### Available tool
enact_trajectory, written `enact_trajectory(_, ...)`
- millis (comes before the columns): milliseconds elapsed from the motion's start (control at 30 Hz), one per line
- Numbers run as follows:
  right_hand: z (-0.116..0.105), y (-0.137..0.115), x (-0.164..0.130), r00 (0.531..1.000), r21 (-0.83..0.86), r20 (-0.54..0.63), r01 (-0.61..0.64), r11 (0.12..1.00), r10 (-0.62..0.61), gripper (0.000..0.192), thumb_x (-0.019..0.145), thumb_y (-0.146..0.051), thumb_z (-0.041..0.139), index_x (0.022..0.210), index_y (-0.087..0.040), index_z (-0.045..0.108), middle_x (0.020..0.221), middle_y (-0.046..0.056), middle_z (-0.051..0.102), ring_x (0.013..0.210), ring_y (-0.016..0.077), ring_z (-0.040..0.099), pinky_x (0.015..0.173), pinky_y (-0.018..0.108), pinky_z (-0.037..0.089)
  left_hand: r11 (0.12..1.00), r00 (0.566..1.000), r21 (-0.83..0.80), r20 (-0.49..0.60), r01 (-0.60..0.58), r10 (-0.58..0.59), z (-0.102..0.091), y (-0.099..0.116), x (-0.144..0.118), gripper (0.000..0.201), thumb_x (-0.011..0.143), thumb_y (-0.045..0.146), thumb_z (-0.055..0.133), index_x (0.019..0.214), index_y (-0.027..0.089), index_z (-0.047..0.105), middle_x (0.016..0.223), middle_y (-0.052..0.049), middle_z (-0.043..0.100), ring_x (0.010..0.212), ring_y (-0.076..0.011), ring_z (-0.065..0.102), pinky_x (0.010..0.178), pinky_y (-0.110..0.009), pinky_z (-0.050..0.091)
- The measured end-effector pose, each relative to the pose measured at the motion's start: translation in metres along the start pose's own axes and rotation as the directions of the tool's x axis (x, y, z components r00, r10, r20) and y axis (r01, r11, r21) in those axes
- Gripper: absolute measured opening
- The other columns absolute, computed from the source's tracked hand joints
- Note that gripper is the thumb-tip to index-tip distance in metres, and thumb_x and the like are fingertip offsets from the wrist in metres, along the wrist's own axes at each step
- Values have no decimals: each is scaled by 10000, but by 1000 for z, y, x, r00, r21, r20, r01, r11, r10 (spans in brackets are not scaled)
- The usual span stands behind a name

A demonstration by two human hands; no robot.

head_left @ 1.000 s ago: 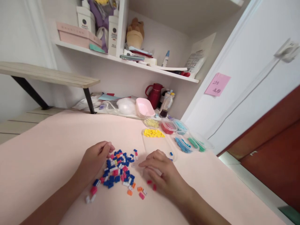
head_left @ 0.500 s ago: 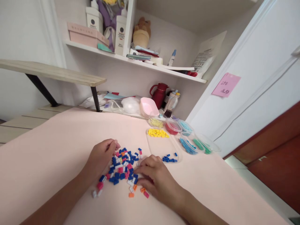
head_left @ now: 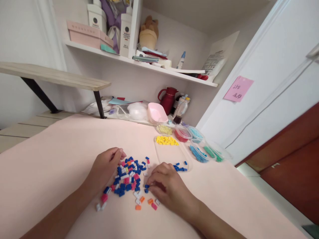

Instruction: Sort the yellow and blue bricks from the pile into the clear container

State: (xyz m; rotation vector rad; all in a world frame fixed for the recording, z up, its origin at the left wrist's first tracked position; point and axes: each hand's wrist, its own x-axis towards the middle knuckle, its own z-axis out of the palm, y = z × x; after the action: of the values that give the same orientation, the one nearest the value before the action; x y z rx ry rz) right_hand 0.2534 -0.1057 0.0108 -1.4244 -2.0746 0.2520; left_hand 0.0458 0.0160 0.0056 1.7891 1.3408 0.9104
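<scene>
1. My right hand (head_left: 166, 186) is curled low on the pink table cover (head_left: 62, 149), fingertips pinching at a blue brick (head_left: 146, 186) on the near right edge of the loose brick pile (head_left: 128, 177). Whether it is truly gripped, I cannot tell; the piece is tiny and half under my fingers.
2. My left hand (head_left: 106, 166) rests at the pile's far left, fingers bent and touching the bricks, nothing clearly held.
3. Risk one: a piece this small could squirt out of the pinch and skitter off across the smooth cover.
4. Risk two: my right palm sits just beside the orange and pink strays (head_left: 147, 201); a careless drag would scatter them towards the table edge.
5. Risk three: the clear tray (head_left: 171, 154) with yellow and blue bricks lies near my knuckles, so a fast lift could clip its rim and mix the sorted colours.
6. The tubs of red and teal pieces (head_left: 196, 141) behind it crowd together; a knock travels.
</scene>
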Motion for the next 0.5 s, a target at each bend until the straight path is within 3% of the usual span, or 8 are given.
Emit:
enact_trajectory(133, -28, 14, -1, 990, -46, -127, -71, 996, 64, 157, 825, -124, 648, 886, -262, 692, 903, 12, 693, 886, 202, 604, 840, 380, 422, 1000, 1000, 11, 2, 22, -22, -1, -1, 1, 338, 834, 479, 449, 729, 253, 677, 681, 8, 713, 729, -212, 683, 700, -301, 491)
enact_trajectory(300, -68, 44, -9, 912, -70, -330, -281, 957, 244, 57, 853, -217, 638, 849, -245, 688, 912, 31, 684, 914, 232, 592, 828, 394, 433, 999, 999, 34, -5, 36, -36, 0, -8, 6, 395, 830, 547, 436, 756, 249, 685, 695, -12, 712, 735, -235, 678, 710, -339, 500)
enact_trajectory(367, -74, 52, -11, 902, -104, -328, -329, 939, 280, 67, 837, -198, 638, 833, -239, 691, 897, 26, 685, 908, 231, 593, 837, 398, 431, 999, 1000, 29, -3, 26, -26, 0, -11, 8, 408, 828, 562, 436, 759, 248, 687, 701, -16, 713, 738, -237, 680, 710, -340, 508)
enact_trajectory(500, -68, 58, -12, 926, -183, -232, -341, 922, 297, 169, 817, -129, 586, 835, -237, 715, 892, 31, 689, 858, 219, 603, 793, 381, 448, 999, 1000, 40, -4, 13, -13, 1, -13, 9, 412, 829, 571, 433, 765, 256, 690, 700, -14, 716, 749, -236, 684, 715, -333, 514)
